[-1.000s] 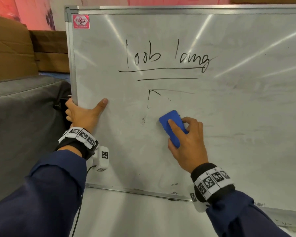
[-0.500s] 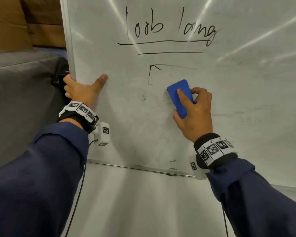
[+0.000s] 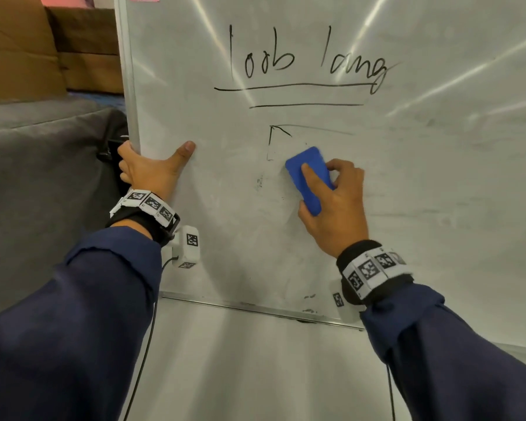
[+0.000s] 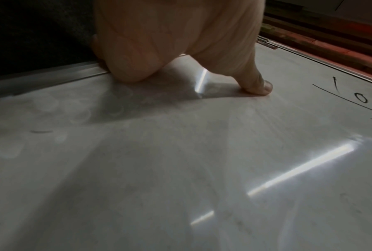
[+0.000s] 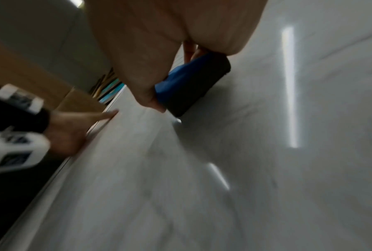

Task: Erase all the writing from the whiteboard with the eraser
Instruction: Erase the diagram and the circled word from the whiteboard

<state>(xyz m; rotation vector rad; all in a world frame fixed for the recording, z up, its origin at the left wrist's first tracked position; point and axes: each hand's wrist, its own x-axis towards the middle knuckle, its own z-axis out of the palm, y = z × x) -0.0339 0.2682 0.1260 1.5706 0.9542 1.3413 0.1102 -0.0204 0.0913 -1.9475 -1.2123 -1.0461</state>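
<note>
A whiteboard (image 3: 438, 183) leans upright in front of me, with black handwriting (image 3: 301, 60) and two underlines near its top. Below them a partly wiped box outline (image 3: 274, 138) shows. My right hand (image 3: 331, 202) grips a blue eraser (image 3: 308, 177) and presses it flat on the board just right of that outline. In the right wrist view the eraser (image 5: 180, 83) shows blue with a dark felt face against the board. My left hand (image 3: 146, 168) grips the board's left frame edge, thumb (image 4: 260, 86) on the white face, fingers hidden behind.
A grey fabric-covered surface (image 3: 43, 177) lies left of the board, with brown cardboard boxes (image 3: 28, 50) behind it. The board's bottom frame (image 3: 255, 308) stands on a pale floor (image 3: 255, 366). Small ink smudges (image 3: 308, 299) sit near the bottom edge.
My right hand slid the eraser up the board and then a little left, close to the box outline. The left hand kept its hold on the frame. The head view shifted.
</note>
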